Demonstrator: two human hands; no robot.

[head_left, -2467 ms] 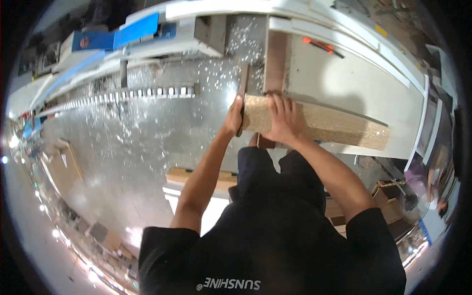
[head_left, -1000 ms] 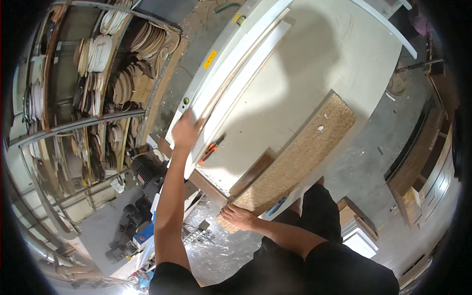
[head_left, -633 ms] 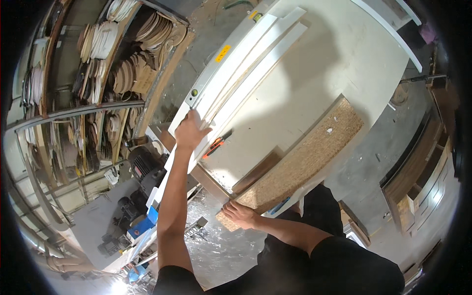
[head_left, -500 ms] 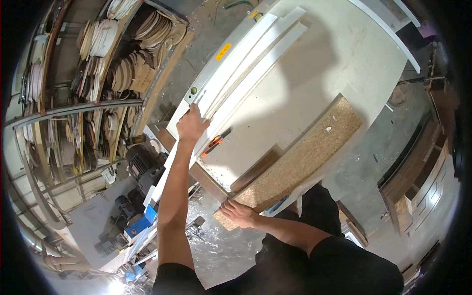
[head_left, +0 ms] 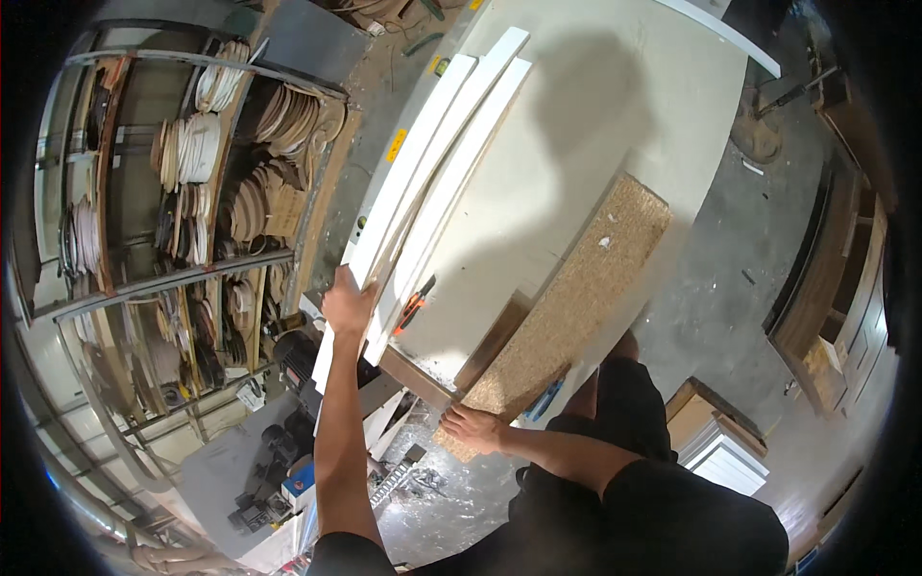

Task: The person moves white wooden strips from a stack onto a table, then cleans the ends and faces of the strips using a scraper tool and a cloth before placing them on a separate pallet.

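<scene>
On the left side of the pale tabletop lie several long white strips (head_left: pixel 451 180), side by side and slightly splayed. My left hand (head_left: pixel 348 301) has its fingers closed over the outermost one near its close end. My right hand (head_left: pixel 473 428) grips the near end of a chipboard board (head_left: pixel 576 278), thumb and fingers around its edge. That board lies slanted along the table's right side, with small pale flecks on its face. Between the strips and the board rests an orange-and-black utility knife (head_left: pixel 414 306). A brown wooden strip (head_left: pixel 493 341) lies against the chipboard's left edge.
Beyond the white strips is a spirit level (head_left: pixel 396 146) with yellow labels. Shelves with coiled edging rolls (head_left: pixel 197 149) stand at left. Below the table's left end are a dark motor (head_left: pixel 296 357) and machine parts. A brown cabinet (head_left: pixel 831 307) stands on the floor at right.
The view has shifted, so the table sits farther left. My left hand is a little nearer to me along the strips; my right hand still holds the chipboard's end.
</scene>
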